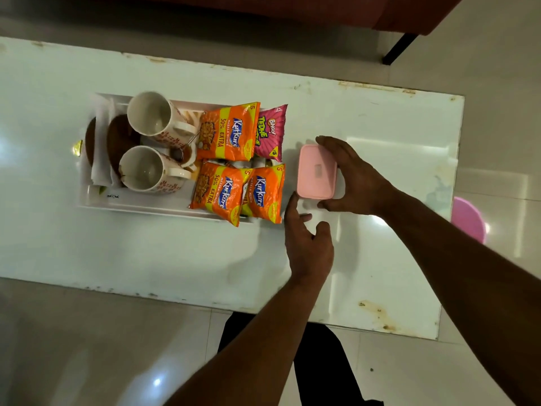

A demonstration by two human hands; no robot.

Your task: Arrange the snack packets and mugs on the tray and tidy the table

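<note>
white table [380,118], right hand [355,174] around pink box [317,171]

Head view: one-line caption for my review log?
Right hand grips pink box beside tray holding mugs and snack packets; left hand hovers open.

White table [175,259] bears tray [140,204], pink box [317,171].

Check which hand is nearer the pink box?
Right. The right hand grips the pink box across its far side; the left hand is open just below its near corner.
</note>
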